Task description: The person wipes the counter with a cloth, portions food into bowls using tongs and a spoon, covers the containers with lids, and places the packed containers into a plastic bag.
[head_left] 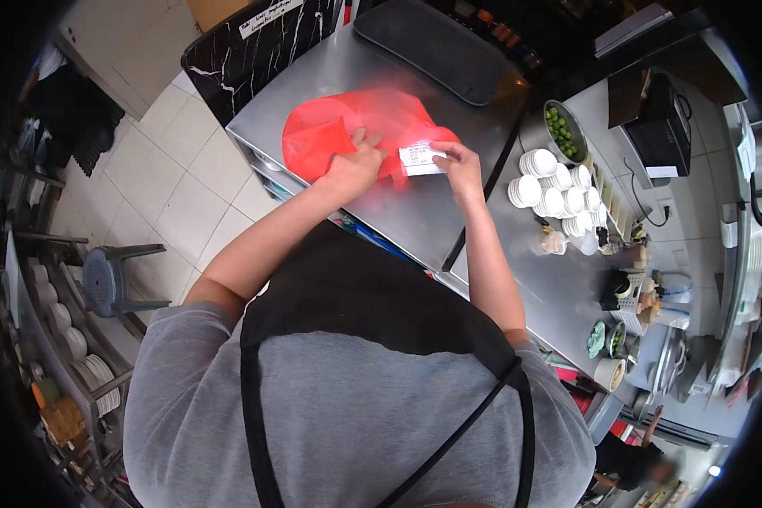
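A translucent red plastic bag (313, 140) lies on the steel counter (415, 224). My left hand (357, 168) is over the bag's near side, its bent fingers gripping the thin plastic. At the bag's right end, my right hand (459, 165) pinches a white printed receipt (420, 159) between thumb and fingers. The receipt lies against the red plastic, and its print is too small to read. Whatever the bag may contain cannot be made out.
A black mat (432, 51) lies at the counter's back. To the right are stacked white lids or cups (548, 201), a metal bowl of green limes (560, 131) and a black box-shaped device (652, 123). A grey stool (114, 279) stands left; another person (631, 461) is at lower right.
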`<action>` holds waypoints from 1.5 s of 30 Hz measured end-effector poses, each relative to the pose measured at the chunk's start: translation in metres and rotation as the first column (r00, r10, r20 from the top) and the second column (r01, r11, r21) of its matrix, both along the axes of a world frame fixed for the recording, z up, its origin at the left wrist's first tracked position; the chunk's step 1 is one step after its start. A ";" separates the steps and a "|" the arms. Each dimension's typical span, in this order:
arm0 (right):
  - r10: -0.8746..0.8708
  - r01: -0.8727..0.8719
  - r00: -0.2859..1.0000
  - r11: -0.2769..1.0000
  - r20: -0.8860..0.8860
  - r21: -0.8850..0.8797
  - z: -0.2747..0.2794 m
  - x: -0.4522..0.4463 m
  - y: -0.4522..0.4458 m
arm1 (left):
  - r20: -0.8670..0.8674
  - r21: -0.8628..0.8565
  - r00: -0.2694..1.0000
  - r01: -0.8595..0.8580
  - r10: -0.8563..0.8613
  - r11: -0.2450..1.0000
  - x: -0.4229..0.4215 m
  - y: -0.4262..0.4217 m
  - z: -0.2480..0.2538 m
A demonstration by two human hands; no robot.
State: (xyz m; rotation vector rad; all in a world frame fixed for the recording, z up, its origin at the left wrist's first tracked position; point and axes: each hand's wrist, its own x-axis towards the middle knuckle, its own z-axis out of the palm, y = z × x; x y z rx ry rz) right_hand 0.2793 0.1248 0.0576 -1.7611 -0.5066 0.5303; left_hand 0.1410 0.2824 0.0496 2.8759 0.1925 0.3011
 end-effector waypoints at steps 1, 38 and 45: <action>-0.003 0.003 1.000 1.000 -0.001 -0.009 0.001 0.000 0.000 | -0.022 -0.011 1.000 -0.004 0.003 1.000 -0.001 -0.001 0.001; -0.009 0.008 1.000 1.000 -0.027 -0.018 -0.006 -0.006 -0.004 | -0.061 -0.126 0.996 -0.067 0.059 0.990 0.000 -0.005 0.004; -0.017 0.017 1.000 1.000 0.011 -0.022 -0.010 -0.003 -0.004 | -0.031 -0.123 0.998 -0.057 0.054 0.991 0.001 -0.004 0.003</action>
